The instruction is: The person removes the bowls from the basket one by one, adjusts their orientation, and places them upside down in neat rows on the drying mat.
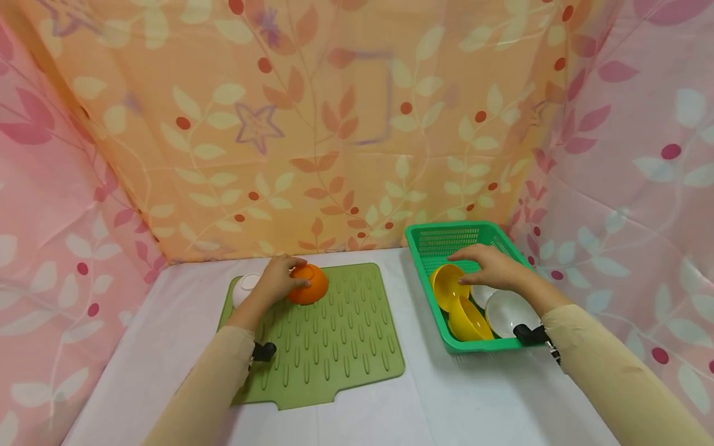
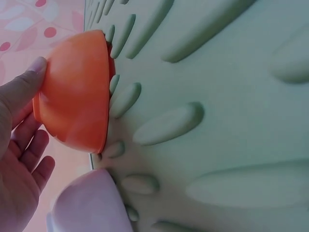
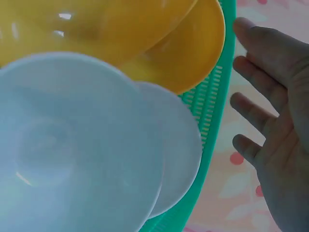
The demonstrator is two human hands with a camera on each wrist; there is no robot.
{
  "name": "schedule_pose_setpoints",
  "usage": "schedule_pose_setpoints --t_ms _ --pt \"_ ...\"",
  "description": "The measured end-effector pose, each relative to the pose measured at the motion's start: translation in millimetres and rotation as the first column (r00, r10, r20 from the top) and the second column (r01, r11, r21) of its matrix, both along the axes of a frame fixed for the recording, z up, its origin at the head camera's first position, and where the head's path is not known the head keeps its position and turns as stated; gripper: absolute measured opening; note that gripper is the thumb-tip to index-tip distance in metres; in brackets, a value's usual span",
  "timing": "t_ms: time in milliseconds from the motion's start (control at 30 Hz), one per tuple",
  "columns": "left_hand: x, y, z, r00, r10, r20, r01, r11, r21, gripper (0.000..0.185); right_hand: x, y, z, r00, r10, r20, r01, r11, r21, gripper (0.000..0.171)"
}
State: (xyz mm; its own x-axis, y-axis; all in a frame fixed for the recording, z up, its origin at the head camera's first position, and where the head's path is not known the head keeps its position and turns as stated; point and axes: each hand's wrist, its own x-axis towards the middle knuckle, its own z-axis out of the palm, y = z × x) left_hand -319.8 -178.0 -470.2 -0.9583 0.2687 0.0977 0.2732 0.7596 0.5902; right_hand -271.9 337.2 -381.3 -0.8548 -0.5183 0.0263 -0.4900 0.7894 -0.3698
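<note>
Green ribbed mat (image 1: 334, 341) on the table; green basket (image 1: 440, 238) to its right, holding yellow bowls (image 1: 449, 286) and white bowls (image 1: 509, 311). My right hand (image 1: 491, 266) hovers above these, fingers spread and relaxed, holding nothing. My left hand (image 1: 277, 280) grips the orange bowl (image 1: 308, 285), inverted at the mat's far-left corner, beside a white bowl (image 1: 244, 288).

We see an orange bowl (image 1: 308, 284) of smooth plastic with a soft sheen, lying on a matt, rubbery green mat (image 1: 334, 347) moulded with raised ribs. At three o'clock, a glossy green plastic basket (image 1: 440, 238) with perforated walls holds shiny yellow bowls (image 1: 457, 303) and smooth white bowls (image 1: 507, 313). Printed cloth (image 1: 334, 124) hangs behind.
</note>
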Motion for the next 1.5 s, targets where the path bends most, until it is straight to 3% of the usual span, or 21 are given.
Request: schedule_pose_setpoints --t_ms 233,367,633,967,1300,1500 --pt "4.4 1.6 3.5 1.000 0.026 0.001 -0.026 1.000 -0.003 0.059 -3.5 7.0 -5.5 0.995 0.024 0.092 -0.025 1.000 0.007 0.060" --pt "4.3 0.7 2.6 0.999 0.037 -0.007 -0.037 0.999 -0.021 0.058 -10.7 3.8 -7.5 0.984 0.037 0.174 -0.048 0.997 0.059 0.068" --pt "5.6 3.1 2.0 0.998 0.052 -0.038 -0.055 0.996 -0.076 0.057 -29.9 0.7 -16.9 0.971 0.049 0.234 -0.074 0.992 0.099 0.084" --pt "7.2 6.3 2.3 0.997 0.066 -0.033 -0.069 0.993 -0.100 0.055 -50.7 -5.1 -37.8 0.922 0.056 0.384 -0.088 0.994 0.068 0.103" --pt "9.5 6.9 2.1 0.996 0.091 -0.004 -0.091 0.994 -0.056 0.055 -62.0 -7.9 -33.2 0.953 0.003 0.302 -0.081 0.966 0.245 0.106" --pt "7.9 5.6 1.7 0.996 0.087 0.009 -0.086 0.996 -0.037 0.056 -67.3 -5.9 -36.8 0.973 0.017 0.231 -0.082 0.957 0.279 0.107"
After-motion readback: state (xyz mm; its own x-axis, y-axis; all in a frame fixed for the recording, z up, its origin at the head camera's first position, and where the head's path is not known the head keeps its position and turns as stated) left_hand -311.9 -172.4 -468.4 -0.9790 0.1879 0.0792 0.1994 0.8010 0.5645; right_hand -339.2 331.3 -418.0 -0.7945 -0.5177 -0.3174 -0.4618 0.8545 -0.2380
